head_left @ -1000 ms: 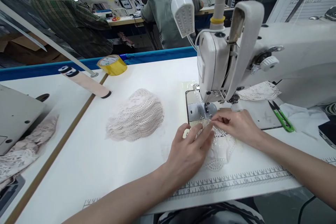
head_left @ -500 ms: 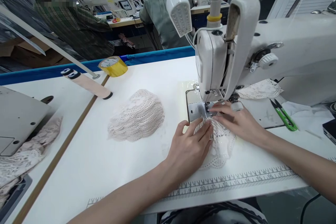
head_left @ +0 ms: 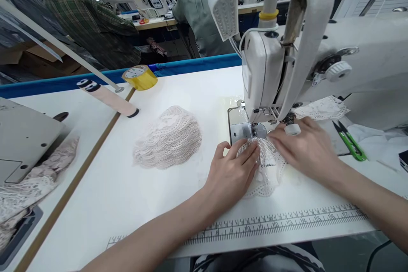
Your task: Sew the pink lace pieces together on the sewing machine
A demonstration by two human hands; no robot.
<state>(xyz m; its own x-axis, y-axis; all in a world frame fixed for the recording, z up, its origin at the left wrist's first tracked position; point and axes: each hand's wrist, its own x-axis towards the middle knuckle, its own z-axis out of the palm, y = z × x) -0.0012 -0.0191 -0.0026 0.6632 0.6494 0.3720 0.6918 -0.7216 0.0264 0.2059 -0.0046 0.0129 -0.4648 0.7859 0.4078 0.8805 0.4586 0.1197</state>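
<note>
A small white lace piece [head_left: 266,174] with a scalloped edge lies in front of the needle area of the white sewing machine [head_left: 266,72]. My left hand [head_left: 231,170] presses bent fingertips onto its upper left part, holding it against the table. Just right of the presser foot [head_left: 254,129], my right hand [head_left: 307,148] has its fingers curled together beside the lace's upper right edge. A white knob partly covers those fingers, and what they pinch, if anything, is hidden. The metal needle plate [head_left: 239,131] shows left of the foot.
Stacked lace pieces [head_left: 168,138] lie to the left. Beyond them are yellow tape [head_left: 140,78] and a pinkish roll [head_left: 108,98]. Green thread snips [head_left: 350,141] and more lace [head_left: 321,108] lie right. A printed ruler [head_left: 255,227] runs along the front edge. Two people sit across.
My right hand has drawn back to the right from the needle, and its fingers have curled in. The left hand stays on the lace. The view has shifted slightly.
</note>
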